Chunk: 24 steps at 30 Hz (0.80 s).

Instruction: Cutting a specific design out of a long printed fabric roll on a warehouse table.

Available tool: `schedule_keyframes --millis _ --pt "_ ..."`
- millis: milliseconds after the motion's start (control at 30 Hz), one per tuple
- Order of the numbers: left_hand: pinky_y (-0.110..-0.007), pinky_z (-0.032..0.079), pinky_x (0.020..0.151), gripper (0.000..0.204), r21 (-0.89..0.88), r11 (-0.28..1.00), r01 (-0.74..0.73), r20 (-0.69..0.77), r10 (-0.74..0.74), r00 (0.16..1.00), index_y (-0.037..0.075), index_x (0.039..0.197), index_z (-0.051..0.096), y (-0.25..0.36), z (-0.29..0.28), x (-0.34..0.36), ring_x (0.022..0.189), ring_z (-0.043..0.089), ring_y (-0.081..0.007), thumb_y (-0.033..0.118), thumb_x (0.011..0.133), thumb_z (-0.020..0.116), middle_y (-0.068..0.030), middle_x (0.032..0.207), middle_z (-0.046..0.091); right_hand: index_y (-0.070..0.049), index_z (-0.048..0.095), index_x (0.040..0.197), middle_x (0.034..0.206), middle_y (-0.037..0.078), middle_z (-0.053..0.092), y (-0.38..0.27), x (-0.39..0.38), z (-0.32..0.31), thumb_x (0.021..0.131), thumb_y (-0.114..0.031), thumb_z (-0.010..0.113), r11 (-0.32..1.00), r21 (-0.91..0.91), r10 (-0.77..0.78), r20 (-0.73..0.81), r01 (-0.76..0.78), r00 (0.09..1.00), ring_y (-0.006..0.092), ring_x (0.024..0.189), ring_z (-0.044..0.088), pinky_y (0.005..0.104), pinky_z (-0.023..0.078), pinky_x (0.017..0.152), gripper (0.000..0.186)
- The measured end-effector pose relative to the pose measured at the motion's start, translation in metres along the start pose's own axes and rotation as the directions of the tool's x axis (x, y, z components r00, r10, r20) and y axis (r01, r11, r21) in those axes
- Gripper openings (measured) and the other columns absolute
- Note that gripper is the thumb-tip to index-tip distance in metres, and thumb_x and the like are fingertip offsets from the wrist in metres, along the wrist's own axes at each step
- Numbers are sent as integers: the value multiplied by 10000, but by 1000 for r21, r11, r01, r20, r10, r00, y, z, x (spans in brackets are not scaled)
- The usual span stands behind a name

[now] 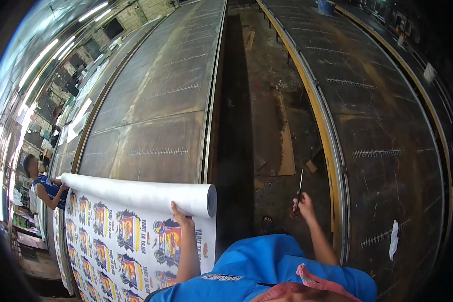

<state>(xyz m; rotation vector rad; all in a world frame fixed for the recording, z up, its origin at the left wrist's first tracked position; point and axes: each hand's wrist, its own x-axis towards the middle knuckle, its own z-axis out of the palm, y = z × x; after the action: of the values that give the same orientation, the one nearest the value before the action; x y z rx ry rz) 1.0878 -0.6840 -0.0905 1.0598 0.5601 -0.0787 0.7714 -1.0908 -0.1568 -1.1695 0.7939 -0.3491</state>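
Note:
A thick roll of white printed sheet (141, 194) lies across the long dark table on the left, its end jutting over the table's right edge. The unrolled part (98, 246) toward me carries rows of colourful printed emblems. My left hand (182, 217) rests against the near side of the roll close to its right end, fingers stretched out on it. Out over the aisle, my right hand (304, 206) is closed around a slim tool with a long thin blade (301, 182) pointing up and away; its exact kind is unclear.
Another person (48, 189) in a blue sleeveless top stands at the roll's left end, hands near it. A second long table (372, 126) runs along my right, with a crumpled white scrap (393, 240) on it. Cardboard pieces (286, 146) lie on the aisle floor.

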Motion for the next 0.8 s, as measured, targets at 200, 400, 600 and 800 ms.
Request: schedule_keyframes --millis 200,400,600,800 --pt "-477 393 1089 844 43 997 -65 113 60 992 84 1457 375 -19 133 73 1337 446 -286 543 841 725 -113 1459 447 -68 483 1353 733 38 609 -110 160 34 938 -115 657 979 -181 -91 17 92 996 120 595 606 271 484 520 453" --pt "-419 362 1136 921 -2 1000 -6 228 6 974 42 1489 340 -34 268 165 1350 443 -274 606 848 686 -115 1484 438 -34 468 1359 757 53 626 -133 311 51 947 -108 645 991 -131 -11 16 13 1000 132 629 615 287 499 568 455" --pt "-441 351 1143 893 -70 995 -74 187 86 979 47 1483 352 -43 412 256 1338 456 -284 598 861 678 -120 1473 456 -30 523 1228 788 87 653 -66 394 7 918 -60 597 939 -197 248 -178 -281 952 203 596 653 369 531 494 320" --pt "-433 353 1142 900 13 1000 13 229 -15 973 31 1479 351 -50 559 344 1340 453 -267 600 861 673 -109 1480 448 -87 542 1202 810 92 672 -63 479 -27 907 -117 587 748 -259 471 -442 -611 763 240 602 668 416 562 553 300"
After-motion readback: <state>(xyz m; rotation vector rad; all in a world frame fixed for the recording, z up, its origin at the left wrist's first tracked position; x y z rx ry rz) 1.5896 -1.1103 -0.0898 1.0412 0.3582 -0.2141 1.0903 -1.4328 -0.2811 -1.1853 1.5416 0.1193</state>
